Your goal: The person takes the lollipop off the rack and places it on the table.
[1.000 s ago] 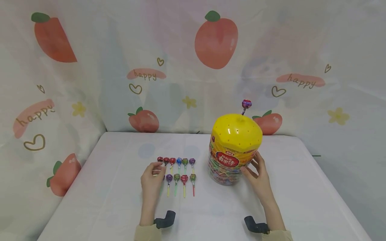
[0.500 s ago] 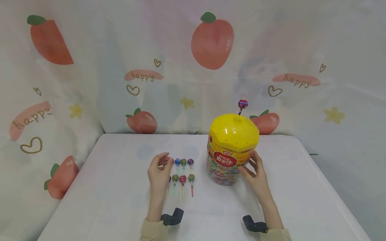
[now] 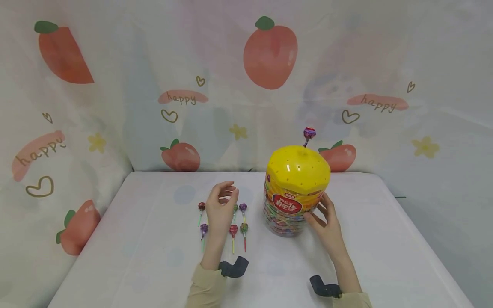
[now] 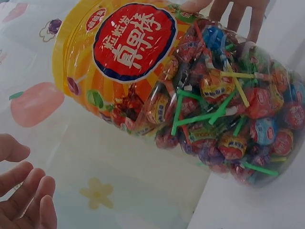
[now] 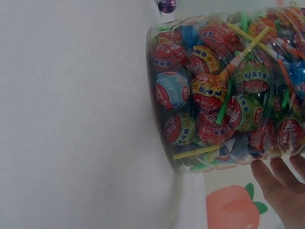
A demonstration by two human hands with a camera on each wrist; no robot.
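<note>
A clear jar (image 3: 284,224) full of wrapped lollipops, with a yellow domed lid (image 3: 298,167) and a red-and-yellow label, stands on the table right of centre. My right hand (image 3: 329,229) holds its right side, thumb toward the front and fingers round behind. In the right wrist view these fingertips (image 5: 259,167) meet the clear wall. My left hand (image 3: 220,209) hovers over two rows of loose lollipops, fingers loosely bent, nothing between them. A red-wrapped lollipop (image 3: 233,230) and a purple one (image 3: 243,207) show to its right. The hand and forearm hide some of the others.
A purple-and-red lollipop (image 3: 309,133) sticks up above the jar lid. A white cloth covers the table (image 3: 154,256), and a fruit-printed curtain (image 3: 231,51) hangs behind it. Dark mounts (image 3: 235,267) sit on both wrists.
My left hand has moved rightward and away from me across the lollipop rows, uncovering the leftmost ones. The right hand stays at the jar. The head view has shifted slightly.
</note>
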